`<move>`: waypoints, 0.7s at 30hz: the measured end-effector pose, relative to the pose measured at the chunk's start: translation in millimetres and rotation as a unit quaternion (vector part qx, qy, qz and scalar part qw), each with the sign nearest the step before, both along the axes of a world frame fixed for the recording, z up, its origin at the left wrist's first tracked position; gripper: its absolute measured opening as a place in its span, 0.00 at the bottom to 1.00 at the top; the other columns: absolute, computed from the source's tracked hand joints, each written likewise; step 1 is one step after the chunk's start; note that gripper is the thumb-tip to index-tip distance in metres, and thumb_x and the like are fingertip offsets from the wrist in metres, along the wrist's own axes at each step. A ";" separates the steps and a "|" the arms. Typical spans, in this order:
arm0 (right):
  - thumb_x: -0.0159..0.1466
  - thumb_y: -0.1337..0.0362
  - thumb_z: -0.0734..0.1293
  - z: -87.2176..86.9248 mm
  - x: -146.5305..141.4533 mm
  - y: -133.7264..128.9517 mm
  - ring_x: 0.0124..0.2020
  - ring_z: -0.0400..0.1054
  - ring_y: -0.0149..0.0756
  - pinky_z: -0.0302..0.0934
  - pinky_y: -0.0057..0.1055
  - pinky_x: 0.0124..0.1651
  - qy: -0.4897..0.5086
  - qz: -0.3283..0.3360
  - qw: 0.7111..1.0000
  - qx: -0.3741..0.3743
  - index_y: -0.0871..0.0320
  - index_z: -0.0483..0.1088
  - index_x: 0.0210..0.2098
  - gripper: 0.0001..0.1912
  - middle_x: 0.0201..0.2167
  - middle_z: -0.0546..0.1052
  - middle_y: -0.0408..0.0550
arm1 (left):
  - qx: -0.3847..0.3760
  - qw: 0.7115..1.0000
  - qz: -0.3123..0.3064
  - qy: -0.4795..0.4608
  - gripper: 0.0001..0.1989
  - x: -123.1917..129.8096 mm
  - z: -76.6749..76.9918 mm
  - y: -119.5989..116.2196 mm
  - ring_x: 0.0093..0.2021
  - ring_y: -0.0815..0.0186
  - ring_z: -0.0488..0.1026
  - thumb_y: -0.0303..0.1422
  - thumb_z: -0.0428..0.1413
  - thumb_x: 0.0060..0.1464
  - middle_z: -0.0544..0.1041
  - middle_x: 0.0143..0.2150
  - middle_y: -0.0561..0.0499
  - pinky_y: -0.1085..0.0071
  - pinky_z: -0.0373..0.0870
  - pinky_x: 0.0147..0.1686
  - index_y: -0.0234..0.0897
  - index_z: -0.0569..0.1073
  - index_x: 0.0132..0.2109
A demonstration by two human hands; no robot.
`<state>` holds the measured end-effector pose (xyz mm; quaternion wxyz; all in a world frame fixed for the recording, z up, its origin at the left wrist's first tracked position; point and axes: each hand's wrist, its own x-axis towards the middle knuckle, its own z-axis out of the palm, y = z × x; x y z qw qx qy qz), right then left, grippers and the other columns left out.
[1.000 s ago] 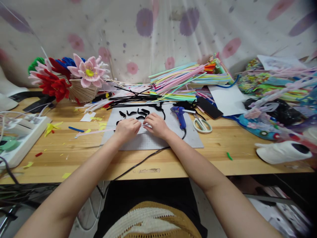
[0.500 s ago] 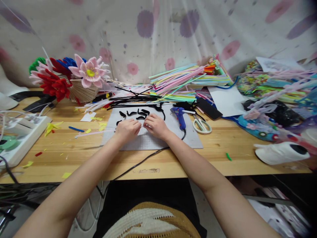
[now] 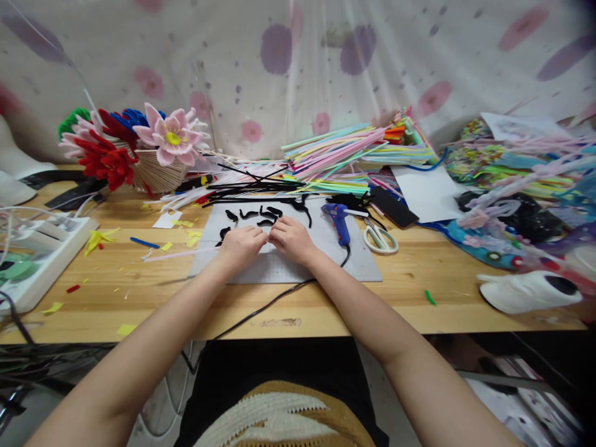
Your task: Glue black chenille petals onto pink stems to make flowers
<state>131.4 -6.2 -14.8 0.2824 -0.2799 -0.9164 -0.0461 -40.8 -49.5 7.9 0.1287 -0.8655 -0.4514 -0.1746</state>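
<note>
Whatever lies between fingertips of left hand [image 3: 243, 247] and right hand [image 3: 291, 239]: too small, too covered to tell. White device [image 3: 9, 161] cut by left edge. Tangled strands [image 3: 554, 155] at far right blurred.

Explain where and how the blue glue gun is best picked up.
The glue gun is probably best gripped by its handle, from the person's side: it lies on its side, handle pointing that way, with the white stick jutting right.
</note>
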 end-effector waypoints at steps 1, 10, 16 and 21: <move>0.62 0.63 0.59 -0.3 -0.1 0.0 0.39 0.60 0.39 0.54 0.36 0.42 0.002 -0.002 1.000 -0.006 0.58 0.69 0.29 0.10 0.32 0.73 0.50 | -0.005 1.000 -0.002 -0.005 0.12 0.2 -0.2 0.0 0.30 0.65 0.67 0.30 0.46 0.56 0.72 0.26 0.47 0.69 0.54 0.27 0.37 0.71 0.29; 0.57 0.55 0.65 0.0 14.9 7.1 0.44 0.62 0.42 0.57 0.39 0.47 0.228 -0.060 0.965 -0.111 0.59 0.66 0.44 0.19 0.40 0.71 0.54 | -0.122 0.964 0.148 -0.181 0.07 -5.7 9.0 -0.8 0.29 0.67 0.70 0.38 0.53 0.51 0.76 0.29 0.53 0.71 0.57 0.26 0.41 0.71 0.31; 0.55 0.55 0.65 -11.4 6.7 14.5 0.29 0.65 0.30 0.60 0.30 0.36 0.383 0.005 0.828 -0.409 0.57 0.65 0.33 0.13 0.27 0.72 0.44 | -0.246 0.917 0.147 -0.279 0.08 -8.9 12.4 5.6 0.26 0.68 0.68 0.38 0.53 0.47 0.75 0.26 0.53 0.72 0.61 0.26 0.39 0.72 0.30; 0.50 0.54 0.68 -14.2 -0.1 16.0 0.23 0.63 0.27 0.58 0.28 0.30 0.420 0.007 0.758 -0.499 0.57 0.62 0.30 0.16 0.21 0.71 0.39 | -0.304 0.883 0.086 -0.346 0.07 -3.7 5.2 8.4 0.26 0.70 0.68 0.35 0.52 0.47 0.74 0.26 0.53 0.71 0.64 0.29 0.36 0.71 0.31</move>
